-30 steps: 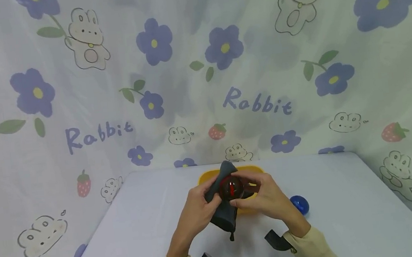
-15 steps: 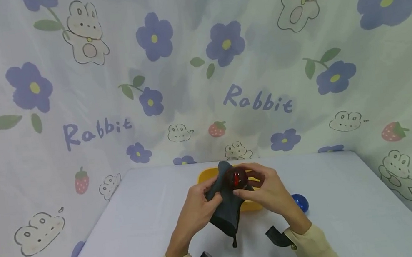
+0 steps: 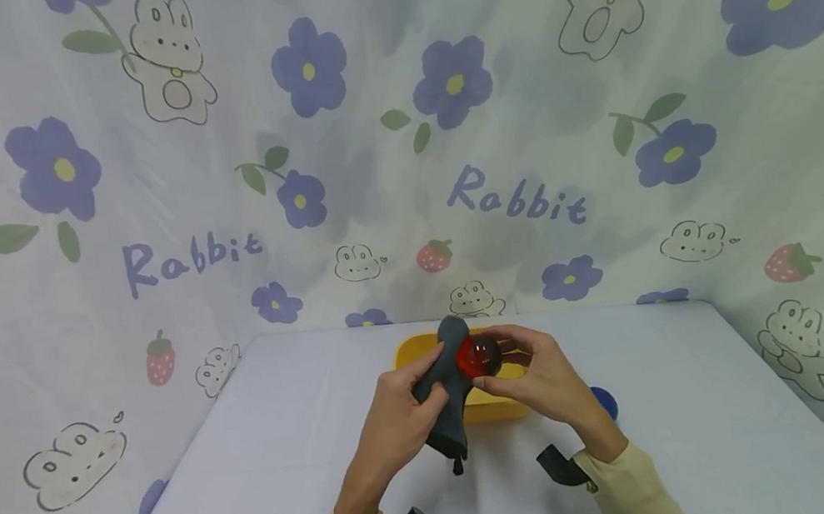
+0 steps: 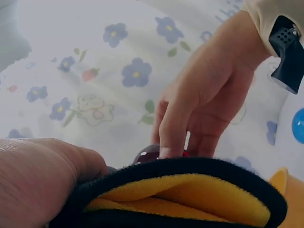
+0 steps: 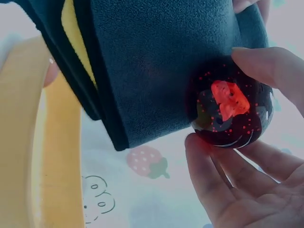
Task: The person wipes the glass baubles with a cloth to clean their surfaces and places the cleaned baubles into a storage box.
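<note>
Left grip [image 3: 394, 414], head view: fingers and thumb grasp a dark grey cloth [image 3: 452, 403], which hangs from the hand with its lower end toward the person. Right grip [image 3: 533, 374]: thumb and fingers pinch a red ball [image 3: 479, 355], held against the right side of the cloth. Both items are raised above the white surface [image 3: 268, 465]. A yellow container [image 3: 499, 412] stands on the surface behind them. A blue ball [image 3: 605, 402] rests to its right, partly covered by the right forearm. A curtain [image 3: 371, 152] with rabbits and purple flowers forms the background.

Left wrist view: the cloth edge spreads in a fold and exposes a yellow inner face. The red ball is mostly hidden behind this edge, beneath the right fingers; its contact with the cloth cannot be judged from this angle.

Right wrist view: the thumb lies on top of the red ball, fingers below. The ball is dark and glossy, with red specks. The container is at the left.
</note>
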A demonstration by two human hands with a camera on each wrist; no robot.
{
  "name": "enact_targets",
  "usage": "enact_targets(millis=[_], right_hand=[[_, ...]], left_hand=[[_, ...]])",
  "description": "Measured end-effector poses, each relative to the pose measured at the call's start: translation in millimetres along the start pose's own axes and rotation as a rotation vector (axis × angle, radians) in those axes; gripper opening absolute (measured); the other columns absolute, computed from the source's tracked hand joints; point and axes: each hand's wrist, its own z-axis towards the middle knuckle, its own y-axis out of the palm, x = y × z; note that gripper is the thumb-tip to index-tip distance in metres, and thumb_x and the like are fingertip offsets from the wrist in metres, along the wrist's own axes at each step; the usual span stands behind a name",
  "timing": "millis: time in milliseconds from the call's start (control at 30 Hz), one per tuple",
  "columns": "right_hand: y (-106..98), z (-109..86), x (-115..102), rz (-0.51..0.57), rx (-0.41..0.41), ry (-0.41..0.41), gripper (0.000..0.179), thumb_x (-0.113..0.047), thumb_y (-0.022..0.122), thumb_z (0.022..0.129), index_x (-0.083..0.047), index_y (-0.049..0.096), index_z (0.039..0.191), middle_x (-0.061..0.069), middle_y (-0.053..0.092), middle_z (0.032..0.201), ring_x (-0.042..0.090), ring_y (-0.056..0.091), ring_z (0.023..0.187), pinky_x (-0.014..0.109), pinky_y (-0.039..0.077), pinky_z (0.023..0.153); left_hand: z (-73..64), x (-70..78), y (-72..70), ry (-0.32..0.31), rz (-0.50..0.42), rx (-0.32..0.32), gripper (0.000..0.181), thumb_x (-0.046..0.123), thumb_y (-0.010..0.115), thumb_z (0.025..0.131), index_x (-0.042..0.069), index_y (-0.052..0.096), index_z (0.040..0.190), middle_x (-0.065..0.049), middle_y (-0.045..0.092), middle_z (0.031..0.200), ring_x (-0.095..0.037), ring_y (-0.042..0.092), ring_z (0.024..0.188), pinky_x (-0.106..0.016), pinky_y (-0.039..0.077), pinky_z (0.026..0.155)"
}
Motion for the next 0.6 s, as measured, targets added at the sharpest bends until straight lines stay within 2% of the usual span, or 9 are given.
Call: enact_targets(millis=[133,300,467,600], right_hand=[[0,0.4,2,0.016,-0.02,0.022,0.062,-0.018,0.089,0.078,-0.013,0.064,0.135,0.01,0.069,0.129,0.021,0.071,0.104,0.044,0.058,0.1],[3,-0.1,0,0.012,-0.064,-0.012,0.059,-0.02,0.09,0.076,-0.014,0.067,0.131,0.008,0.068,0.126,0.019,0.07,0.099,0.046,0.059,0.098],[10,-1.8,-3,-0.041,-0.094,-0.056,0.056,-0.019,0.09,0.076,-0.017,0.07,0.128,0.002,0.071,0.122,0.013,0.07,0.094,0.042,0.061,0.093],[12,-3.9,-6,-0.027,-0.114,-0.092,0.052,-0.017,0.089,0.076,-0.02,0.072,0.124,-0.002,0.071,0.12,0.01,0.071,0.09,0.035,0.06,0.089]], left_hand=[[0.4,1.5,1.9,0.018,0.019,0.043,0.052,-0.001,0.06,0.093,0.013,0.063,0.143,-0.013,0.072,0.129,-0.018,0.073,0.086,-0.021,0.06,0.072],[1.2,1.5,2.1,0.062,0.032,0.067,0.052,-0.003,0.06,0.092,0.014,0.065,0.141,-0.013,0.073,0.127,-0.017,0.069,0.082,-0.021,0.058,0.071],[4.2,-2.1,0.6,0.127,0.109,0.036,0.05,-0.003,0.061,0.093,0.011,0.065,0.14,-0.011,0.075,0.113,-0.006,0.054,0.062,-0.018,0.048,0.057],[5.9,-6.3,-1.3,0.172,0.173,-0.008,0.049,-0.003,0.062,0.092,0.008,0.065,0.14,-0.01,0.075,0.107,-0.001,0.045,0.058,-0.018,0.044,0.054]])
